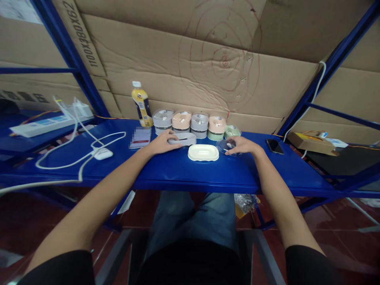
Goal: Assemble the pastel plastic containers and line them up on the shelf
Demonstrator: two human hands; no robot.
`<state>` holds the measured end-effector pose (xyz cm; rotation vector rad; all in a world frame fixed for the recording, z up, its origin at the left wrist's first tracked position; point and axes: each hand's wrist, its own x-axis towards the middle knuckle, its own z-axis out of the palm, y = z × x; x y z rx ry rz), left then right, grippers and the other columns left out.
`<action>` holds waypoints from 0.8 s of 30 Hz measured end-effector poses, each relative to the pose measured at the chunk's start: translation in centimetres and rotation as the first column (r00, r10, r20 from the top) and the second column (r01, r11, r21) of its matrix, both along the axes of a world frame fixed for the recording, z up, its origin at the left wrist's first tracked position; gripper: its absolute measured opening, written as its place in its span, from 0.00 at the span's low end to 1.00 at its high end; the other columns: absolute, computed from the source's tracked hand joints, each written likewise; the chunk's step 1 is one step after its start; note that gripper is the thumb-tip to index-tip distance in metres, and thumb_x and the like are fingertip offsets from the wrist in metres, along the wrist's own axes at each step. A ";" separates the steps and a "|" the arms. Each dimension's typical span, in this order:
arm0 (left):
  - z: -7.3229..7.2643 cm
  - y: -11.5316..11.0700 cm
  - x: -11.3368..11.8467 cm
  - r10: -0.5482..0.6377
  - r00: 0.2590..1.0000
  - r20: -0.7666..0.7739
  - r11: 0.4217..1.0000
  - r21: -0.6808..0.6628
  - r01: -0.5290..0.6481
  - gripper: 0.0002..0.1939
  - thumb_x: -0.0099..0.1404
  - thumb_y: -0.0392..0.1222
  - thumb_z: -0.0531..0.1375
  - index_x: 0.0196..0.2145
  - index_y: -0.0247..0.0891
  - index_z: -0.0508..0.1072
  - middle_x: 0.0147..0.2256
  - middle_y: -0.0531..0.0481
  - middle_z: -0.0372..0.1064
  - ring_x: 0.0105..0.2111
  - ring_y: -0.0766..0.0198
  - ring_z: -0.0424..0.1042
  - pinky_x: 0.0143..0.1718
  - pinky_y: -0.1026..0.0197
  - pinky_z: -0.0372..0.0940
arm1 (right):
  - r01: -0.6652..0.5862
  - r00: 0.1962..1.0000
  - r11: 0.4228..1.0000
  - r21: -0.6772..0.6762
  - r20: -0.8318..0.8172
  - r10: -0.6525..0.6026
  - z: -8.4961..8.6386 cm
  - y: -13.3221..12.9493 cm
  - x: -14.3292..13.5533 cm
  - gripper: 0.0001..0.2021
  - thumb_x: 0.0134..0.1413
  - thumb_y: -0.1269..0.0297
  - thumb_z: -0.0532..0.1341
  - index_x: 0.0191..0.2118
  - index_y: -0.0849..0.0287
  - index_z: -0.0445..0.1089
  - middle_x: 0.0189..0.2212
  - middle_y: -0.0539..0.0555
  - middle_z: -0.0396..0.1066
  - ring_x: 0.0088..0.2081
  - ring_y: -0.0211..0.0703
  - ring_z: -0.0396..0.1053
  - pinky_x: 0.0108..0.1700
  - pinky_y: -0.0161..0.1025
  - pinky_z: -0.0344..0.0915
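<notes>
My left hand (163, 142) has its fingers closed on the left end of a grey oval plastic piece (190, 138), which looks like part of a small box. My right hand (244, 145) grips the right side of a clear plastic lid (221, 147) low over the blue table; the fingers partly cover it. Between my hands a cream oval tray (203, 152) lies on the table. Behind them stands a row of oval boxes with clear lids: a grey one (163, 120), a pink one (181, 120), another grey one (199, 124), and a pink-and-green one (217, 127). A green piece (232, 131) sits at the row's right end.
A yellow drink bottle (142, 105) and a phone with a lit screen (140, 137) stand and lie left of the boxes. Farther left are a white charger case (103, 153), looping white cable and a power strip (44, 126). A dark phone (274, 146) lies right. Cardboard (148, 51) backs the table.
</notes>
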<state>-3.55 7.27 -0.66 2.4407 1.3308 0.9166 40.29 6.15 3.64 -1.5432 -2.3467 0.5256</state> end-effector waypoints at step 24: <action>-0.6 -4.2 8.8 -0.271 0.954 0.131 0.956 -0.080 0.282 0.65 0.50 0.62 0.78 0.76 0.40 0.53 0.67 0.28 0.67 0.67 0.30 0.70 0.67 0.32 0.66 | -0.354 0.920 0.890 0.286 -0.063 0.386 -1.0 -2.8 -8.6 0.45 0.49 0.40 0.76 0.71 0.51 0.71 0.58 0.61 0.75 0.58 0.63 0.75 0.65 0.60 0.69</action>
